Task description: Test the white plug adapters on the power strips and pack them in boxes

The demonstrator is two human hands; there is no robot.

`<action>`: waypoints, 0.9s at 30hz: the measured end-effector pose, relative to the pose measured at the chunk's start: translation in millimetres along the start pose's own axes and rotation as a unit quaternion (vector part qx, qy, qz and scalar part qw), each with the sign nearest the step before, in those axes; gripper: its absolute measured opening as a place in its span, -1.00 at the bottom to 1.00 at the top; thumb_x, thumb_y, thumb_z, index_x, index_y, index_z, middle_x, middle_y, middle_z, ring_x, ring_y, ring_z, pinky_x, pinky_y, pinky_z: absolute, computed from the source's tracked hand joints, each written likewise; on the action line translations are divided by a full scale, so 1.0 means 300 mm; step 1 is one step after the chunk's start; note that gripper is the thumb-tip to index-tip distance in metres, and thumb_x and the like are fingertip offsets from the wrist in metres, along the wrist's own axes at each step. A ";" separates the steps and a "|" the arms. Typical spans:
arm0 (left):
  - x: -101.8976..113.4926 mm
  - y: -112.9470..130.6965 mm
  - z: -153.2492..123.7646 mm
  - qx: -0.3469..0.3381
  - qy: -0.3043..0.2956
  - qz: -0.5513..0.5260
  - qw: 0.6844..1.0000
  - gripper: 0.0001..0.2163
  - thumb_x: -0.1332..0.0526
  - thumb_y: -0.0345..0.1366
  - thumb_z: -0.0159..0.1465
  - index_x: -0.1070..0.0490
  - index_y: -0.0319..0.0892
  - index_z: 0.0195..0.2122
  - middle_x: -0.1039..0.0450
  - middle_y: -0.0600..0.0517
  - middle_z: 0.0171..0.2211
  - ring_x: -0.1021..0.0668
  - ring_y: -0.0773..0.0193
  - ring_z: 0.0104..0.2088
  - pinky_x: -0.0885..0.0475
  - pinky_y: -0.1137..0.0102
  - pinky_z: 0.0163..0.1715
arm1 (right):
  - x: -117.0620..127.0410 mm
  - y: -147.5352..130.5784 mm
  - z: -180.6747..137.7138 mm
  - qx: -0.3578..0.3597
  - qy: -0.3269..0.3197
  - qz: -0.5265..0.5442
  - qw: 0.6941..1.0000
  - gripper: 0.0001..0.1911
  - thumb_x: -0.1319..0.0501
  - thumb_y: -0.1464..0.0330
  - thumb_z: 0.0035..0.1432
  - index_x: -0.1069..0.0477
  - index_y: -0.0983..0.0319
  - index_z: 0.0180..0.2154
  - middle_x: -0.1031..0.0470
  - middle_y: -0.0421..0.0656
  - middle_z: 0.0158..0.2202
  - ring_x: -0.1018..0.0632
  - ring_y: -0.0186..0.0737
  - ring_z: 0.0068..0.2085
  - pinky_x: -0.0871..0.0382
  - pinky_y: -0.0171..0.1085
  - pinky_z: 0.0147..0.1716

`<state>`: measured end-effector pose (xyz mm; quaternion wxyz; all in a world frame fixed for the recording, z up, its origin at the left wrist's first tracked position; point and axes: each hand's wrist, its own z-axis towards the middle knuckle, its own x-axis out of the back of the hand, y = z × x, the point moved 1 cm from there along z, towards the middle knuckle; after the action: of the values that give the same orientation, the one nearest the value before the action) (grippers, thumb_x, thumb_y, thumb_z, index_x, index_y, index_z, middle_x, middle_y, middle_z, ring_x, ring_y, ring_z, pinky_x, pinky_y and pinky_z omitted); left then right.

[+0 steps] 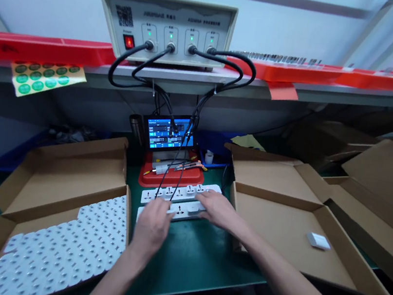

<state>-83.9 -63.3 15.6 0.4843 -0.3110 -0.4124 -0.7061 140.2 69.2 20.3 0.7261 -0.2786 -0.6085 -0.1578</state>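
Two white power strips lie one behind the other, the rear strip (178,194) and the front strip (178,218), both with rows of sockets. My left hand (153,225) is closed over the left part of the front strip, and its fingertips hide what they pinch. Thin black cables (171,168) hang down close to those fingers. My right hand (216,208) reaches over the strips' right end, thumb and fingers around a small white block (194,208), apparently a charger, on the front strip. Other white blocks (190,190) stand in the rear strip.
An open carton (124,206) at left holds many white blocks. Another carton (270,218) at right holds one white block (318,241). Behind the strips are a red tray (145,178) and a lit screen (169,133). A tester box (169,30) with thick cables sits on the shelf.
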 end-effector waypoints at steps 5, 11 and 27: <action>-0.158 0.171 0.123 -0.045 -0.187 0.067 0.979 -0.62 -0.15 -0.60 0.26 -0.43 -0.21 0.08 -0.53 -0.23 -0.05 -0.58 -0.05 -0.03 -0.48 0.16 -0.03 | -0.028 0.054 -0.031 -0.036 -0.030 -0.005 0.999 -0.86 -0.33 0.46 0.22 -0.53 0.21 -0.15 -0.64 -0.02 -0.14 -0.62 0.02 -0.06 -0.40 -0.20 -0.09; -0.169 0.169 0.200 -0.019 -0.242 0.042 0.969 -0.71 -0.19 -0.57 0.25 -0.47 -0.22 -0.03 -0.55 -0.22 -0.10 -0.63 -0.01 -0.11 -0.50 0.20 -0.11 | 0.107 0.060 -0.080 -0.049 0.094 0.087 0.991 -0.68 -0.21 0.29 0.39 -0.51 0.23 0.11 -0.62 0.05 0.04 -0.61 0.01 0.02 -0.44 -0.13 0.03; 0.102 0.066 -0.113 0.242 0.046 -0.487 0.838 -0.44 -0.39 -0.08 0.30 -0.34 -0.05 0.28 -0.48 -0.14 0.18 -0.61 0.08 0.06 -0.55 0.21 0.05 | 0.108 -0.205 -0.099 -0.011 0.148 0.316 0.937 -0.65 -0.21 0.06 0.39 -0.53 0.04 0.08 -0.64 -0.13 -0.27 -0.64 -0.11 -0.31 -0.57 -0.19 -0.28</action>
<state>-76.9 -110.0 31.2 0.1558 0.0898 -0.6454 -0.7424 135.8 6.3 61.7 0.8175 -0.4376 -0.3729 0.0335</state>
